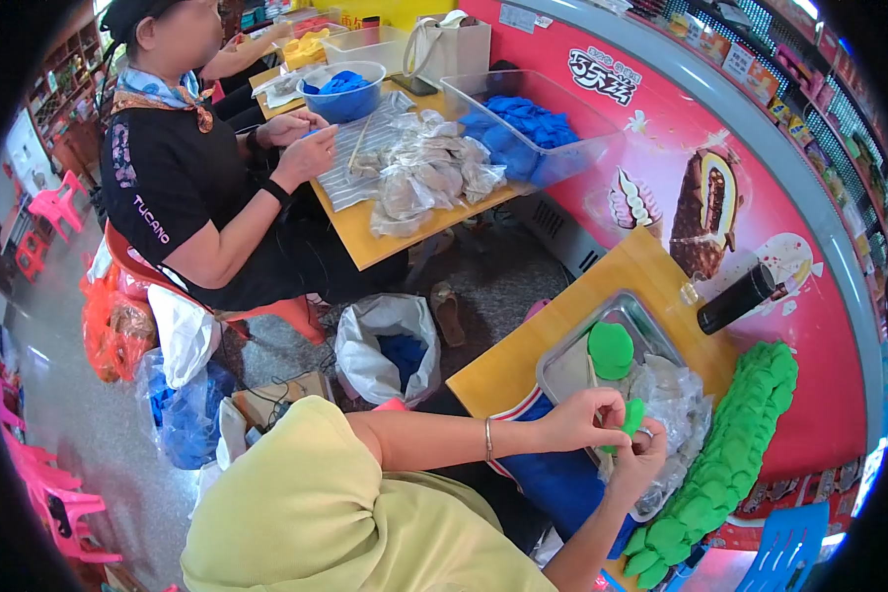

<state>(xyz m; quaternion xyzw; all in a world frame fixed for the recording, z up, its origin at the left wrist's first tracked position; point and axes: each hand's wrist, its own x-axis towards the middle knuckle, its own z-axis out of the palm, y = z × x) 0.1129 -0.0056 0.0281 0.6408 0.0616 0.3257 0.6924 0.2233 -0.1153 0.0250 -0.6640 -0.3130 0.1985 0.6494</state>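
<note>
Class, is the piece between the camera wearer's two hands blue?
No, the piece between the left hand and the right hand is green.

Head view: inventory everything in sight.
Tables: at least two, yellow, centre
Tray: one, silver, nearer table
Held piece: one, green, above tray
Round pieces: uncounted, green, in tray
Plastic bags: uncounted, clear, on tray
Long bundle: one, green, beside tray
Cylinder: one, black, nearer table
Boxes: several, clear, farther table
Sack: one, white, floor
Seats: several, pink, left
Chair: one, blue, lower right
Co-workers: two, nearest in black, upper left
Left hand, right hand: one each, bare, on held piece
</note>
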